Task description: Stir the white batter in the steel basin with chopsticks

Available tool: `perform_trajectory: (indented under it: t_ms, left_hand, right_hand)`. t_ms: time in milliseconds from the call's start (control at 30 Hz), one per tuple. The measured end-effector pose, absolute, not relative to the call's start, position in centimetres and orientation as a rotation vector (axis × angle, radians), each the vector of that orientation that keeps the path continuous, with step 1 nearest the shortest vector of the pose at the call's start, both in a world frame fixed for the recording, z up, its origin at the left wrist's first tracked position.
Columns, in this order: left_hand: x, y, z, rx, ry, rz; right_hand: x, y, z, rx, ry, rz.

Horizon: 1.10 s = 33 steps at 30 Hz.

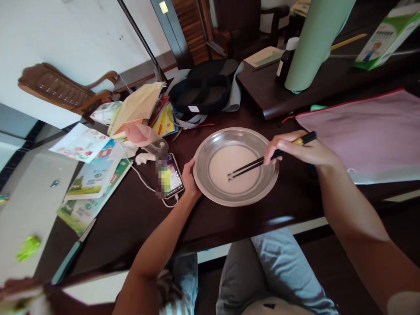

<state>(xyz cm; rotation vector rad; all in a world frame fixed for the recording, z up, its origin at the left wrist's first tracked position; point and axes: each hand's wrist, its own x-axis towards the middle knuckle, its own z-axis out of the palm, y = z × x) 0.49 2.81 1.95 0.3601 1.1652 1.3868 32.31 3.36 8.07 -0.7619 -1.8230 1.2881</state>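
Observation:
A round metal basin (262,186) sits on the dark wooden table (138,214) in front of me, holding a pale milky liquid (226,164). My right hand (300,151) is closed on a pair of black chopsticks (259,164) whose tips dip into the liquid. My left hand (190,179) grips the basin's left rim, fingers curled over the edge.
A phone (170,177) on a white cable lies just left of the basin. Books and papers (95,175) pile up at the left. A black bag (203,92) lies behind the basin, a pink mesh pouch (367,131) at the right, a green roll (311,43) beyond.

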Motion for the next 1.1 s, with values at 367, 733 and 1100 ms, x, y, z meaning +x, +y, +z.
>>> perform_trajectory:
  t_ms: [367, 733, 1100]
  left_hand:
    - [0.6, 2.8, 2.1, 0.362, 1.178, 1.363]
    - [0.7, 2.9, 1.9, 0.351, 1.188, 1.402]
    - [0.6, 2.9, 1.6, 0.344, 1.185, 1.391]
  right_hand:
    - [33.3, 3.5, 8.0, -0.749, -1.632, 1.263]
    - [33.9, 3.6, 8.1, -0.811, -1.619, 1.09]
    - [32.8, 3.7, 7.8, -0.839, -1.782, 1.088]
